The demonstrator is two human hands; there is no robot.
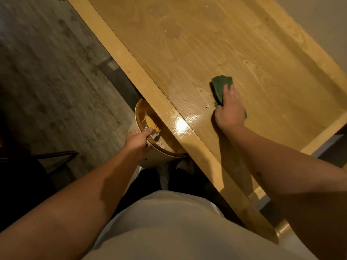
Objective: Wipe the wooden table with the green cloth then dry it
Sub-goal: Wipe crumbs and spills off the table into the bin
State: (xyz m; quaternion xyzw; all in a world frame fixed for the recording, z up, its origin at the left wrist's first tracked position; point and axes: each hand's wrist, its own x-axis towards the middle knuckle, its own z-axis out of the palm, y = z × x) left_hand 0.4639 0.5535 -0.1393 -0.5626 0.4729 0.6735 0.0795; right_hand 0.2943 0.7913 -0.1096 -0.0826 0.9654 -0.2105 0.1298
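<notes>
Green cloth under right hand grip, on wooden table

A grey-brown plank floor runs along the left, dim and blotchy. A pale wall shows at the upper right. At the left edge stands a dark chair, mostly in shadow. The light is warm and yellowish.

Bin half hidden under table

Single head view, steeply down, tilted, close over table edge and both forearms.
</notes>
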